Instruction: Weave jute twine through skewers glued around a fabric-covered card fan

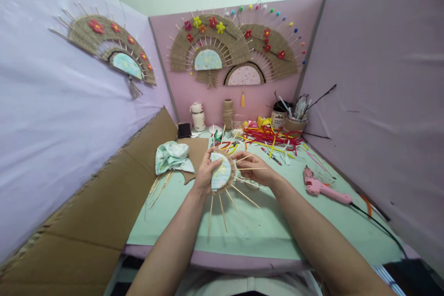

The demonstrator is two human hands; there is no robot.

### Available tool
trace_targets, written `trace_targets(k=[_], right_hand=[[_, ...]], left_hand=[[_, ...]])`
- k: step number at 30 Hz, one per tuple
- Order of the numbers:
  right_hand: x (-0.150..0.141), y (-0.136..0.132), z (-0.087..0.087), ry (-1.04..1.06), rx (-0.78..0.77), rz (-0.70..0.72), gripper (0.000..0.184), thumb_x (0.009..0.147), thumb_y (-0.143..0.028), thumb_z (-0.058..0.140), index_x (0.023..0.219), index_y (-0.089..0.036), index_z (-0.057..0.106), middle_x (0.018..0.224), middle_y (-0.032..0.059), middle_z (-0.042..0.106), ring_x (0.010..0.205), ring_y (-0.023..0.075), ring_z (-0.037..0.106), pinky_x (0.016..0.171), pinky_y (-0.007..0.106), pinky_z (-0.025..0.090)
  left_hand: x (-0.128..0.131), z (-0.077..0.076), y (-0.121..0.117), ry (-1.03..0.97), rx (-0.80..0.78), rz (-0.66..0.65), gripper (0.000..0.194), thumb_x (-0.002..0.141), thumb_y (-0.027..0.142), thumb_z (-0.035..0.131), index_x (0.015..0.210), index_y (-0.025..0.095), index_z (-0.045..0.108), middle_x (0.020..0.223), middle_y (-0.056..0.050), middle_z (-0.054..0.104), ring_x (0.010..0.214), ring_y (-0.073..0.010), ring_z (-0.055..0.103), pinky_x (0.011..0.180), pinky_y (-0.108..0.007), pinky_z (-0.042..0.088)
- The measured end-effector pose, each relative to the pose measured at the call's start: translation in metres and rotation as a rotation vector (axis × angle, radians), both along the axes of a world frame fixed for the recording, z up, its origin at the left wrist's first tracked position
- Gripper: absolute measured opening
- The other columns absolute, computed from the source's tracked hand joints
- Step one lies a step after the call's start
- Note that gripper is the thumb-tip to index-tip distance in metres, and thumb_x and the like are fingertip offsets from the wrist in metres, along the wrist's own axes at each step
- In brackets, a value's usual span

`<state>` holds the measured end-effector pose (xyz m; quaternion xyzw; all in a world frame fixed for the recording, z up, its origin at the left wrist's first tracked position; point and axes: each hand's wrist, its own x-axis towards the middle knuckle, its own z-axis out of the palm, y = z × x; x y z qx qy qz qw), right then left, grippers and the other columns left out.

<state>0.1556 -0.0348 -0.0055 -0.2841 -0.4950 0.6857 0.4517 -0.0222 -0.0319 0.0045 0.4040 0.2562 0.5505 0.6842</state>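
The left hand (204, 174) grips a fan (222, 175); the right hand (259, 170) curls at its sticks (245, 196), hold unclear from here. A glue gun (314, 186) lies near the table's (256, 236) right edge.

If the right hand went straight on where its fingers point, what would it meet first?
The right hand would probably meet the brown rim of the half-round piece first; depth among the thin sticks is unclear.

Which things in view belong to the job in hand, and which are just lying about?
Likely part of the job:
floral half-disc, in the left hand
its radiating sticks, by the right hand
twine roll
floral cloth
glue gun, set down

Probably just lying about:
white bottle
dark flat object
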Motion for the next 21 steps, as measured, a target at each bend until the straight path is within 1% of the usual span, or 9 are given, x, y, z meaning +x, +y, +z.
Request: trace_targets(k=[3,6,8,10,12,14,17,19,21], right_hand=[[-0.003,0.005,-0.006,-0.029,0.018,-0.072,0.029,0.067,-0.03,0.074,0.091,-0.018,0.063,0.058,-0.0078,0.046,0.043,0.0018,0.024,0.042,0.019,0.016],[-0.005,0.007,-0.007,-0.106,0.026,-0.118,0.034,0.066,-0.033,0.074,0.095,-0.017,0.066,0.06,-0.0057,0.052,0.043,0.0024,0.026,0.042,0.02,0.019],[-0.007,0.004,-0.005,-0.134,0.026,-0.154,0.036,0.064,-0.033,0.075,0.095,-0.016,0.068,0.062,-0.0037,0.058,0.044,0.0041,0.033,0.044,0.021,0.026],[-0.009,0.0,-0.001,-0.119,0.038,-0.168,0.036,0.063,-0.034,0.076,0.094,-0.016,0.069,0.069,-0.0004,0.063,0.053,0.0087,0.048,0.051,0.023,0.037],[-0.01,-0.004,0.003,-0.095,0.054,-0.143,0.036,0.063,-0.034,0.075,0.094,-0.017,0.069,0.078,0.0024,0.067,0.068,0.0146,0.058,0.063,0.027,0.044],[-0.01,-0.006,0.005,-0.092,0.065,-0.115,0.035,0.064,-0.035,0.075,0.094,-0.017,0.07,0.083,0.0035,0.068,0.076,0.017,0.061,0.068,0.029,0.046],[-0.009,-0.004,0.003,-0.133,0.087,-0.142,0.033,0.065,-0.036,0.074,0.091,-0.017,0.071,0.077,0.0027,0.067,0.063,0.013,0.056,0.058,0.025,0.042],[-0.007,-0.001,0.0,-0.162,0.103,-0.185,0.031,0.064,-0.036,0.074,0.088,-0.017,0.071,0.067,0.0005,0.063,0.052,0.0086,0.045,0.048,0.022,0.033],[-0.006,0.001,-0.002,-0.183,0.114,-0.206,0.03,0.064,-0.036,0.073,0.085,-0.016,0.072,0.062,-0.0013,0.06,0.047,0.0063,0.035,0.045,0.021,0.026]], left_hand=[[0.003,0.0,0.0,0.005,-0.053,0.051,0.061,0.057,0.02,0.076,0.109,0.023,0.045,0.084,0.001,0.066,0.064,-0.0128,0.063,0.063,-0.025,0.049],[0.006,-0.002,0.001,-0.009,-0.094,0.087,0.059,0.056,0.018,0.076,0.105,0.022,0.044,0.085,0.0,0.067,0.065,-0.0131,0.063,0.062,-0.025,0.05],[0.007,-0.004,0.001,-0.011,-0.114,0.102,0.058,0.056,0.018,0.076,0.104,0.022,0.043,0.083,0.0,0.067,0.064,-0.0129,0.063,0.061,-0.025,0.05],[0.009,-0.007,0.001,0.004,-0.145,0.103,0.058,0.056,0.018,0.077,0.103,0.023,0.044,0.079,0.002,0.067,0.062,-0.0127,0.063,0.061,-0.025,0.05],[0.01,-0.01,0.001,0.015,-0.182,0.063,0.055,0.055,0.018,0.079,0.1,0.021,0.048,0.075,0.002,0.066,0.062,-0.0134,0.063,0.062,-0.027,0.05],[0.01,-0.014,0.002,0.017,-0.227,-0.018,0.046,0.054,0.019,0.08,0.092,0.016,0.054,0.072,-0.001,0.067,0.061,-0.0144,0.063,0.064,-0.029,0.051],[0.009,-0.016,0.003,0.011,-0.282,-0.1,0.034,0.056,0.021,0.079,0.084,0.012,0.061,0.07,-0.004,0.068,0.06,-0.0154,0.063,0.067,-0.031,0.052],[0.008,-0.016,0.002,0.002,-0.292,-0.093,0.032,0.058,0.02,0.078,0.085,0.012,0.063,0.069,-0.005,0.069,0.06,-0.0162,0.064,0.068,-0.032,0.053],[0.007,-0.013,0.002,-0.006,-0.284,-0.089,0.033,0.058,0.019,0.077,0.088,0.011,0.064,0.069,-0.006,0.069,0.062,-0.0173,0.065,0.07,-0.033,0.053]])
